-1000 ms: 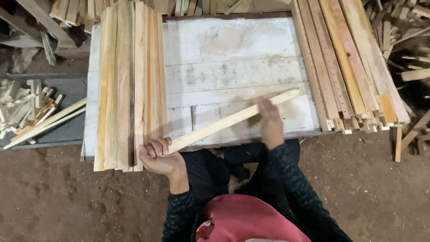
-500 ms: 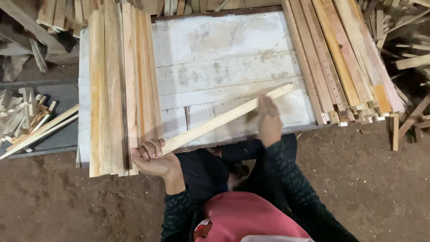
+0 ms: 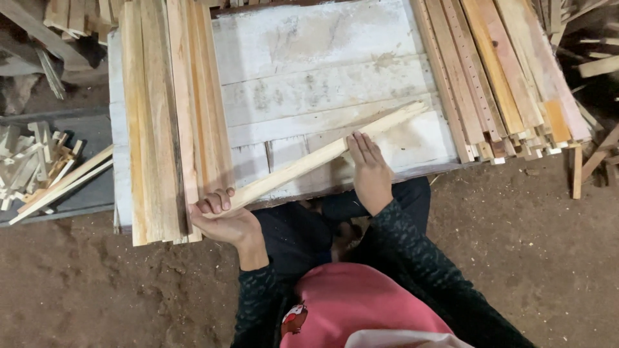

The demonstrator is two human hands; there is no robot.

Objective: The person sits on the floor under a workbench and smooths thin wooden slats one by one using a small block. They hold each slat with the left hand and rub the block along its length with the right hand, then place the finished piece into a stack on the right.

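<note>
A long pale wooden slat (image 3: 309, 164) lies slanted across the white plank table (image 3: 322, 71), its far end pointing up and right. My left hand (image 3: 219, 216) grips its near end at the table's front edge, beside the left stack of slats (image 3: 171, 109). My right hand (image 3: 369, 169) rests flat on the slat's middle with the fingers stretched out. Dark sleeves cover both arms, and a pink garment shows below.
A second stack of slats (image 3: 503, 77) covers the table's right side. Short wood offcuts (image 3: 39, 167) lie in a grey tray at the left. Loose sticks (image 3: 596, 154) lean at the far right. Brown dirt floor (image 3: 103, 290) surrounds the table.
The slat has slid a little toward my left along the table. My right hand has moved down the slat, closer to my body.
</note>
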